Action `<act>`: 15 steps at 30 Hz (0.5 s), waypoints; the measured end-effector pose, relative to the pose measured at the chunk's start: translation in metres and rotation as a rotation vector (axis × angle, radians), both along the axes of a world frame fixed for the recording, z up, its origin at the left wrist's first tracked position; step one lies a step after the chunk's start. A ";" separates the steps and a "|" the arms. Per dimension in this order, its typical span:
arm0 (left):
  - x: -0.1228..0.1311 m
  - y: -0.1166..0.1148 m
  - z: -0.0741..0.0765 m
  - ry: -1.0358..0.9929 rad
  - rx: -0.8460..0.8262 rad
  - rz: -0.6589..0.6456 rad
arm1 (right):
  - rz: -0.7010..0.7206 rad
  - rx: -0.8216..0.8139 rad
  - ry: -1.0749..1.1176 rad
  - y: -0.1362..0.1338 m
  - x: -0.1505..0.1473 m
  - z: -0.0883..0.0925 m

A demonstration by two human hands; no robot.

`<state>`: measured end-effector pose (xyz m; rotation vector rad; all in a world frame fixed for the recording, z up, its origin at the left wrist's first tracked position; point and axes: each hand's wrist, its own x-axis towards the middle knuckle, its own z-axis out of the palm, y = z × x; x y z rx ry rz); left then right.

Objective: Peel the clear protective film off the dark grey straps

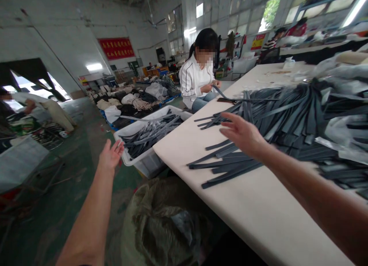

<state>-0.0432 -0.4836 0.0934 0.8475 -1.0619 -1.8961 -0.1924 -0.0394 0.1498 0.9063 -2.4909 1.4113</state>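
Note:
My left hand (pixel 112 155) is held out in the air at the near left corner of a white plastic bin (pixel 149 166), fingers apart and nothing in it. Dark grey fabric strips (pixel 152 133) lie in a tangle inside that bin. Over the table, my right hand (pixel 243 133) reaches out with its fingers spread, also holding nothing. Beneath and beyond it spreads a large pile of the same grey strips (pixel 290 116), with several loose strip ends (pixel 227 168) pointing toward the table edge. Whether the right hand touches any strip I cannot tell.
The pale table (pixel 184 151) has a corner between my hands. Below it stands an open woven sack (pixel 149 227). A co-worker in a white jacket (pixel 191 80) sits at the far side, handling a grey strip. Plastic bags (pixel 347 135) lie on the right; a cart (pixel 23 162) stands left.

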 end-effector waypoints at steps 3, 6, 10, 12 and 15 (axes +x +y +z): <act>0.025 0.042 -0.059 -0.065 0.012 -0.048 | 0.071 0.142 0.225 0.042 0.044 -0.058; 0.065 0.097 -0.125 -0.154 0.010 -0.093 | 0.002 0.258 0.284 0.105 0.076 -0.103; 0.100 0.159 -0.183 -0.294 -0.002 -0.167 | -0.189 0.273 0.280 0.181 0.090 -0.134; 0.097 0.172 -0.188 -0.314 -0.064 -0.222 | -0.241 0.246 0.280 0.202 0.089 -0.145; 0.064 0.161 -0.166 -0.288 -0.330 -0.246 | -0.252 0.210 0.278 0.212 0.087 -0.155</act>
